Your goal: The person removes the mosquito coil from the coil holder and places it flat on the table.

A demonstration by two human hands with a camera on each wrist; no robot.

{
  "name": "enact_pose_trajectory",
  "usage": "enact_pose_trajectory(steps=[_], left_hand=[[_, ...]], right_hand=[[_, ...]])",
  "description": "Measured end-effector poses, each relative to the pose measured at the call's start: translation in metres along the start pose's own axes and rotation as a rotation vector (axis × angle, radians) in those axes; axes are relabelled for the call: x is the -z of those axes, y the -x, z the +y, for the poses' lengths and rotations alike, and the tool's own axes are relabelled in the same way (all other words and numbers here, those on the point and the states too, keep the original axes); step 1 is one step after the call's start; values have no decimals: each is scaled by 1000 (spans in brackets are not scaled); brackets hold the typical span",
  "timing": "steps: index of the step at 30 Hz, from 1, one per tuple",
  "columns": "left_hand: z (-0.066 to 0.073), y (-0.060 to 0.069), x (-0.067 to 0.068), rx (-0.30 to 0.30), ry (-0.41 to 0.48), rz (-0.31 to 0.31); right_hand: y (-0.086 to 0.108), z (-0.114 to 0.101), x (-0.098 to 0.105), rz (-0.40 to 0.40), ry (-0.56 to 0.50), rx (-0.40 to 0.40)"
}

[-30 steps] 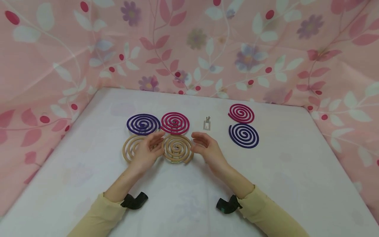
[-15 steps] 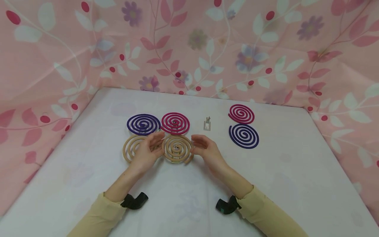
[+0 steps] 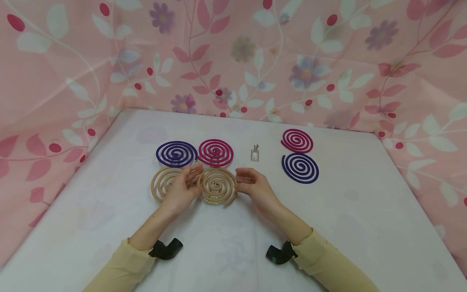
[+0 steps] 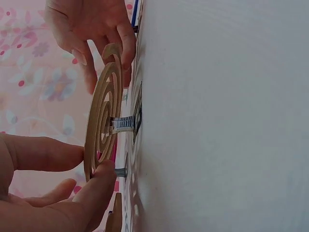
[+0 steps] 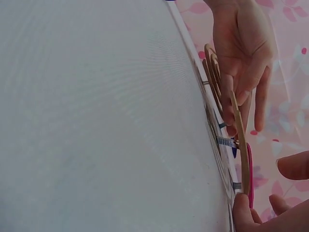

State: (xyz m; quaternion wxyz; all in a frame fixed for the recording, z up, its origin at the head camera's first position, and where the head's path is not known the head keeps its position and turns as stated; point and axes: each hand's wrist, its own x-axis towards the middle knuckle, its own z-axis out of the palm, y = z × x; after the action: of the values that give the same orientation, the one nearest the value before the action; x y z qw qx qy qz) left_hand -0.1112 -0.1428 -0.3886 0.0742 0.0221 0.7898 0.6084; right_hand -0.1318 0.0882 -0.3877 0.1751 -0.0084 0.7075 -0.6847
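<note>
A tan mosquito coil (image 3: 232,196) lies raised on a small metal stand (image 4: 123,124), between the two hands. My left hand (image 3: 182,190) pinches the coil's left edge between thumb and finger, as the left wrist view shows. At the opposite edge is my right hand (image 3: 257,187); in the right wrist view one fingertip touches the rim while the thumb stays apart from it. Partly behind the left hand sits a second tan coil (image 3: 154,186). Just beyond are a purple coil (image 3: 176,154) and a pink coil (image 3: 216,151), both on stands.
A loose metal stand (image 3: 254,155) lies right of the pink coil. Farther right, another pink coil (image 3: 297,140) and purple coil (image 3: 300,166) lie on the white-covered table (image 3: 350,219). Floral cloth (image 3: 240,48) hangs behind the table.
Over the last half second the tan coil between the hands has shifted slightly left and toward the person. Both hands have stayed almost in place.
</note>
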Motion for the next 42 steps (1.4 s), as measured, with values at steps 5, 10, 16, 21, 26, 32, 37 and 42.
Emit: enact_pose_trajectory(steps=[5, 10, 16, 21, 26, 32, 37, 42], left_hand=[[-1, -1, 0, 13, -8, -1], [1, 0, 0, 13, -22, -1], [4, 1, 0, 15, -8, 3], [4, 2, 1, 31, -5, 12], [3, 2, 2, 33, -14, 19], [4, 2, 2, 20, -16, 33], [4, 2, 2, 12, 3, 41], [4, 1, 1, 14, 16, 46]], right_hand=[[-1, 1, 0, -5, -14, 2], [-1, 2, 1, -10, -15, 13], [0, 2, 2, -31, -35, 28], [1, -1, 2, -36, -54, 30], [3, -2, 2, -34, -69, 28], [2, -2, 2, -25, -64, 25], [2, -3, 2, -6, -63, 19], [2, -4, 2, 3, -48, 12]])
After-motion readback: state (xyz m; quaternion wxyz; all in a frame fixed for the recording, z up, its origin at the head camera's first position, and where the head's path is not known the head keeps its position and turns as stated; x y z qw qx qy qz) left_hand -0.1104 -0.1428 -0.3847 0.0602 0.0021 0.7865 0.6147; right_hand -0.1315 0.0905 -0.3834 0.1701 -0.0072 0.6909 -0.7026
